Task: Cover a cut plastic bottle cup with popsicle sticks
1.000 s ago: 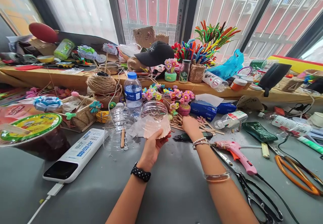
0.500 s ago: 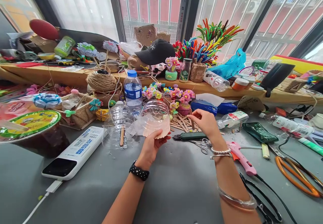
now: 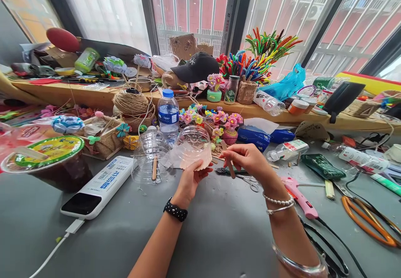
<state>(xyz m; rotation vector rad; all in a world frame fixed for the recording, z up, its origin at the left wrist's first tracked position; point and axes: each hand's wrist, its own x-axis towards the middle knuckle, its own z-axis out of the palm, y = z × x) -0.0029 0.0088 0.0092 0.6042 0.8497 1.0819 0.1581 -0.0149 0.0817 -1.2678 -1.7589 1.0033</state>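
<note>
My left hand [image 3: 191,180] is closed on a cut clear plastic bottle piece [image 3: 191,138], gripping its lower edge, where a row of pale wooden sticks [image 3: 200,157] lines the side. Between the thumb and fingers of my right hand [image 3: 250,161] is a single wooden craft stick [image 3: 232,170], tilted and apart from the bottle piece. Loose sticks are mostly hidden behind my hands. Under the right hand lie a dark green utility knife [image 3: 222,170] and small scissors [image 3: 253,185]. Another cut plastic piece [image 3: 140,167] stands left, with one craft stick [image 3: 154,168] at its front.
A pink glue gun [image 3: 302,200] and orange-handled shears [image 3: 365,221] lie to the right. On the left are a white power bank [image 3: 108,182] and a lidded drink cup [image 3: 62,173]. A capped water bottle [image 3: 168,113] stands behind, before a crowded wooden shelf [image 3: 194,98].
My right hand has moved left and slightly down with the craft stick, nearer the bottle piece. My left hand keeps its hold. The camera view has shifted slightly.
</note>
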